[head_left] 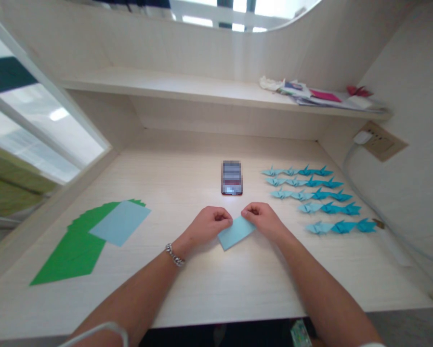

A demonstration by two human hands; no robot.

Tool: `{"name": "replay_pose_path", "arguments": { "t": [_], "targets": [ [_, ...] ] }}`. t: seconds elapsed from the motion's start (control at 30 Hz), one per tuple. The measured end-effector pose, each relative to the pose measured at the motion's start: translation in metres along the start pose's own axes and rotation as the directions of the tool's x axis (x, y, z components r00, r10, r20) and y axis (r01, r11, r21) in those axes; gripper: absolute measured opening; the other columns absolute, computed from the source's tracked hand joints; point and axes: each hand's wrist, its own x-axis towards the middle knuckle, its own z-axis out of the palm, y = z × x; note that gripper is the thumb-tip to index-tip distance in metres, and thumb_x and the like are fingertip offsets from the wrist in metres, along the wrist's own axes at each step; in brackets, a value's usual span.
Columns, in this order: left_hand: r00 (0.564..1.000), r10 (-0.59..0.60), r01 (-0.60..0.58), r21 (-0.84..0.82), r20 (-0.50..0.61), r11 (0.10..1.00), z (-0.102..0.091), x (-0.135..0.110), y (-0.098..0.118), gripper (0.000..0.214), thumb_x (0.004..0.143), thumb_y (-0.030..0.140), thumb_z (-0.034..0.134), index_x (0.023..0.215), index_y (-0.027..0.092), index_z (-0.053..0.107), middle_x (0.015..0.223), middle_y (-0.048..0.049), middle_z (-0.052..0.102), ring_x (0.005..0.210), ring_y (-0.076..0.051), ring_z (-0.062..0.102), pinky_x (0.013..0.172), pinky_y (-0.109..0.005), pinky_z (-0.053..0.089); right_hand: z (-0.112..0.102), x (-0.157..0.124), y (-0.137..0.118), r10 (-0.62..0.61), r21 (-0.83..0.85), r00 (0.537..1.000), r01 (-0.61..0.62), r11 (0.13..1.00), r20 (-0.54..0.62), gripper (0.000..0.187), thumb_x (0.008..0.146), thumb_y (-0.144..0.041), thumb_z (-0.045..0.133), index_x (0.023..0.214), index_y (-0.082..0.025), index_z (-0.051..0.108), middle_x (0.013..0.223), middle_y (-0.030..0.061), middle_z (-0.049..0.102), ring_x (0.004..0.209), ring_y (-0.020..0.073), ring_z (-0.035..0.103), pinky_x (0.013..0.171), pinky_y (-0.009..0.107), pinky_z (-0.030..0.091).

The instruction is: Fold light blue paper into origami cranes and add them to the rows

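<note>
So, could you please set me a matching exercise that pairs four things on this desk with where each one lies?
Things:
1. phone
2. green sheets
3. paper cranes
4. folded blue paper

Places:
a. between the left hand and the right hand
b. left side of the desk
c. in rows on the right side
d. just beyond the hands, in the middle

Pairs: 1-d, 2-b, 3-c, 4-a.
</note>
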Motion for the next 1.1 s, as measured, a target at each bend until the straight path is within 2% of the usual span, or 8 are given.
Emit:
{"name": "replay_pose_path", "arguments": {
  "t": [0.23, 0.5, 0.67, 0.77, 0.87, 0.93, 1.0, 1.1],
  "targets": [
    [0.987, -0.136, 0.149, -0.194, 0.081, 0.97, -0.013, 0.004, -0.003, 0.009, 0.067, 0.017, 0.055, 0.066, 0.013, 0.063, 0.054, -0.0008, 0.059, 0.05, -0.011, 0.053, 0.051, -0.023, 0.042, -0.018, 0.005, 0.006, 0.058, 0.095, 0.992, -0.048, 0.994, -0.11, 0.025, 0.071, -0.039, 0.062, 0.069, -0.014, 0.063, 0.058, -0.0017, 0.054, 0.053, 0.0104, 0.043, 0.051, 0.024, 0.031],
    [0.99, -0.131, 0.137, -0.156, 0.047, 0.978, -0.024, 0.004, -0.006, 0.008, 0.065, 0.014, 0.053, 0.062, 0.014, 0.06, 0.05, 0.0008, 0.057, 0.047, -0.011, 0.051, 0.048, -0.021, 0.04, -0.018, 0.005, 0.005, 0.05, 0.04, 0.989, -0.045, 0.998, -0.138, 0.024, 0.071, -0.037, 0.061, 0.069, -0.014, 0.064, 0.06, 0.0001, 0.058, 0.054, 0.0119, 0.047, 0.052, 0.024, 0.033],
    [0.993, -0.117, 0.111, -0.189, -0.019, 0.976, -0.028, 0.005, -0.008, 0.008, 0.069, 0.017, 0.057, 0.063, 0.013, 0.061, 0.052, 0.0, 0.059, 0.048, -0.011, 0.052, 0.049, -0.023, 0.041, -0.029, 0.006, 0.009, 0.04, 0.027, 0.968, -0.035, 0.999, -0.248, 0.025, 0.072, -0.038, 0.06, 0.071, -0.014, 0.066, 0.065, 0.0021, 0.063, 0.059, 0.0141, 0.052, 0.056, 0.025, 0.037],
    [0.994, -0.076, 0.056, -0.227, -0.078, 0.972, -0.019, 0.004, -0.005, 0.014, 0.072, 0.024, 0.061, 0.079, 0.013, 0.066, 0.064, -0.0026, 0.065, 0.056, -0.012, 0.057, 0.055, -0.024, 0.044, -0.022, 0.002, 0.002, 0.024, -0.024, 0.99, -0.027, 0.999, -0.14, 0.023, 0.072, -0.036, 0.062, 0.069, -0.014, 0.067, 0.064, 0.0024, 0.064, 0.059, 0.0143, 0.053, 0.055, 0.025, 0.037],
    [1.0, -0.023, 0.022, -0.205, 0.002, 0.979, -0.004, 0.002, -0.001, 0.021, 0.073, 0.03, 0.064, 0.085, 0.013, 0.069, 0.077, -0.0061, 0.069, 0.067, -0.015, 0.06, 0.059, -0.024, 0.045, -0.007, -0.001, -0.008, -0.019, -0.01, 0.998, 0.018, 1.0, -0.064, 0.019, 0.071, -0.035, 0.064, 0.071, -0.016, 0.069, 0.066, 0.0026, 0.066, 0.062, 0.015, 0.056, 0.057, 0.025, 0.04],
    [0.999, -0.039, 0.037, -0.202, -0.006, 0.979, 0.003, 0.001, -0.001, 0.022, 0.075, 0.033, 0.063, 0.082, 0.012, 0.069, 0.074, -0.0061, 0.068, 0.063, -0.014, 0.059, 0.057, -0.024, 0.043, 0.001, -0.001, -0.01, -0.032, 0.065, 0.994, 0.039, 0.997, -0.103, 0.023, 0.073, -0.038, 0.063, 0.075, -0.016, 0.069, 0.07, 0.0032, 0.067, 0.064, 0.015, 0.057, 0.059, 0.025, 0.042],
    [0.996, -0.061, 0.046, -0.216, -0.064, 0.975, 0.006, 0.002, -0.002, 0.023, 0.076, 0.034, 0.062, 0.081, 0.012, 0.069, 0.073, -0.0061, 0.068, 0.061, -0.013, 0.057, 0.056, -0.024, 0.042, 0.004, 0.0, -0.007, 0.061, 0.213, 0.993, -0.038, 0.976, -0.104, 0.033, 0.077, -0.047, 0.057, 0.08, -0.015, 0.068, 0.067, 0.0031, 0.065, 0.059, 0.0142, 0.056, 0.054, 0.025, 0.043],
    [0.985, -0.094, 0.052, -0.266, -0.145, 0.963, 0.004, 0.005, -0.006, 0.024, 0.077, 0.034, 0.063, 0.082, 0.012, 0.069, 0.073, -0.0064, 0.068, 0.061, -0.013, 0.058, 0.056, -0.024, 0.043, 0.004, 0.001, -0.003, 0.126, 0.339, 0.992, -0.127, 0.932, 0.028, 0.036, 0.074, -0.05, 0.061, 0.078, -0.014, 0.065, 0.062, 0.0025, 0.063, 0.056, 0.0132, 0.057, 0.054, 0.025, 0.045]
  ]
}}
